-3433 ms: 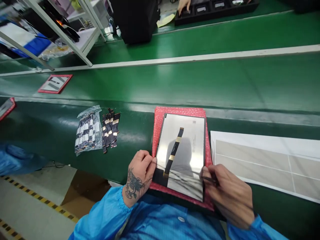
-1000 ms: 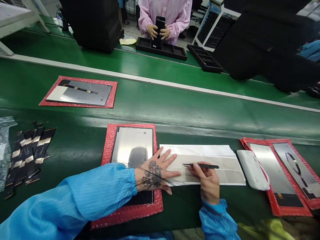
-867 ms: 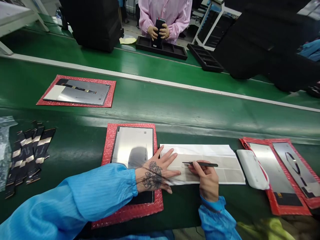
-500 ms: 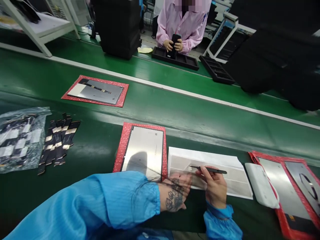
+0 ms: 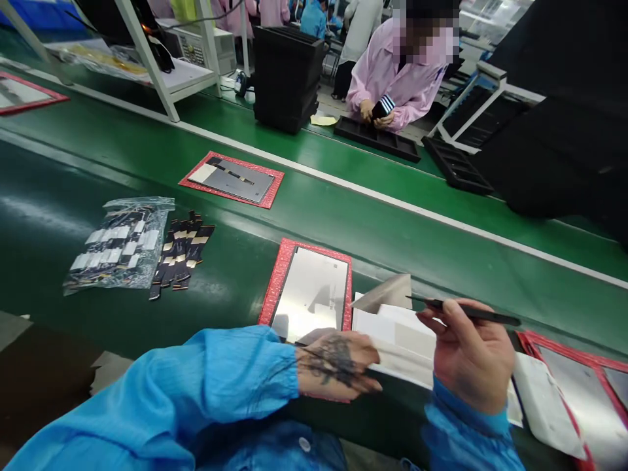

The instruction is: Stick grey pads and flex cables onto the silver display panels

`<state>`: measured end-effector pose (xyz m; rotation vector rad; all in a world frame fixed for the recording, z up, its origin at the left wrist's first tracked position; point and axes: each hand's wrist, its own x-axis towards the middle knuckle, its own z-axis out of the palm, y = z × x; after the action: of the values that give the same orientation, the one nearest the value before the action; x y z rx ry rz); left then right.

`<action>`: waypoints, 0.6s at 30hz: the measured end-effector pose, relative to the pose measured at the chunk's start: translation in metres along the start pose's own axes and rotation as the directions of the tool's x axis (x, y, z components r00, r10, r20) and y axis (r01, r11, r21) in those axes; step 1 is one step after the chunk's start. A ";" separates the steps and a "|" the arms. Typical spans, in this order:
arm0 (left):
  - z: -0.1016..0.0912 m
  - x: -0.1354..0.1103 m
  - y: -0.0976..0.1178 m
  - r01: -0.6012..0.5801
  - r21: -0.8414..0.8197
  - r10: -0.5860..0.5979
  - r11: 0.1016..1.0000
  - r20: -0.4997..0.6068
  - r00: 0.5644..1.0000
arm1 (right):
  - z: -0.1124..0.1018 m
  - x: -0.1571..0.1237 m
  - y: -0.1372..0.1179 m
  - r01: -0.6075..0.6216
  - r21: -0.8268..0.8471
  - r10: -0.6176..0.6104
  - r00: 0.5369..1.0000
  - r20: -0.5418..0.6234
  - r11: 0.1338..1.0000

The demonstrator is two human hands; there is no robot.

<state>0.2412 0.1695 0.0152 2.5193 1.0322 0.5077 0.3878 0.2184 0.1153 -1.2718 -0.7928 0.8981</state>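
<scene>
My right hand (image 5: pixel 471 347) grips black tweezers (image 5: pixel 471 313) between thumb and fingers. Their tip meets the right edge of a thin grey film (image 5: pixel 385 294), which stands tilted up above a stack of white sheets (image 5: pixel 366 320). Whether the tips pinch the film is too small to tell. My left hand (image 5: pixel 338 363), tattooed and somewhat blurred, hovers palm down over the near edge of a silver display panel (image 5: pixel 314 288), its thumb apart from its fingers and nothing visible in them. Red bubble wrap (image 5: pixel 276 281) lies under the panel.
To the left are a pile of black flex cables (image 5: pixel 181 252) and a clear bag (image 5: pixel 122 245) of more. Another panel (image 5: pixel 235 183) lies farther back. On the right sit a white rounded object (image 5: pixel 544 399) and wrapped panels (image 5: pixel 574 373). A person in pink (image 5: pixel 397 72) works opposite.
My right hand has risen with the tweezers, and a grey film now stands up from the sheets. My left hand has shifted toward the panel's near edge. The view has swung left.
</scene>
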 end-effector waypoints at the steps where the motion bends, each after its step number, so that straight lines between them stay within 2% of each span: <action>1: -0.010 -0.015 -0.001 0.116 -0.123 -0.120 0.986 -0.026 0.992 | -0.001 -0.004 0.004 -0.003 -0.013 0.003 1.000 0.015 1.000; 2: -0.019 -0.030 -0.002 0.243 -0.289 -0.267 0.926 -0.046 0.963 | -0.003 -0.009 0.010 -0.003 -0.029 0.004 1.000 0.030 1.000; 3: -0.027 -0.044 -0.004 0.368 -0.465 -0.438 0.805 -0.047 0.898 | -0.005 -0.014 0.015 -0.006 -0.046 0.008 0.999 0.045 0.999; 4: -0.032 -0.056 -0.006 0.448 -0.622 -0.593 0.642 -0.033 0.804 | -0.007 -0.019 0.021 -0.013 -0.062 0.016 0.998 0.057 0.998; 5: -0.035 -0.066 -0.008 0.469 -0.739 -0.707 0.483 -0.015 0.707 | -0.009 -0.024 0.026 -0.029 -0.077 0.034 0.997 0.065 0.997; 6: -0.036 -0.073 -0.009 0.447 -0.813 -0.774 0.372 -0.006 0.633 | -0.010 -0.029 0.031 -0.054 -0.090 0.060 0.996 0.069 0.995; 7: -0.036 -0.078 -0.011 0.408 -0.864 -0.810 0.295 0.000 0.586 | -0.011 -0.034 0.035 -0.080 -0.101 0.087 0.994 0.069 0.992; 8: -0.035 -0.080 -0.012 0.368 -0.897 -0.826 0.244 0.007 0.564 | -0.012 -0.038 0.039 -0.105 -0.110 0.112 0.991 0.067 0.988; 9: -0.034 -0.081 -0.013 0.336 -0.918 -0.830 0.210 0.015 0.558 | -0.012 -0.043 0.042 -0.130 -0.117 0.138 0.988 0.065 0.985; 11: -0.032 -0.080 -0.014 0.311 -0.929 -0.814 0.199 0.020 0.580 | -0.013 -0.052 0.046 -0.171 -0.128 0.180 0.981 0.065 0.977; 15: -0.038 -0.078 -0.016 0.316 -0.879 -0.745 0.356 -0.064 0.664 | -0.019 -0.064 0.050 -0.231 -0.136 0.242 0.968 0.069 0.963; 18: -0.044 -0.078 -0.019 0.322 -0.864 -0.716 0.388 -0.062 0.696 | -0.025 -0.067 0.052 -0.264 -0.132 0.274 0.960 0.065 0.955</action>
<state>0.1574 0.1344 0.0301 1.1413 1.2962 1.0639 0.3739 0.1504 0.0598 -1.4830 -0.7594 1.1408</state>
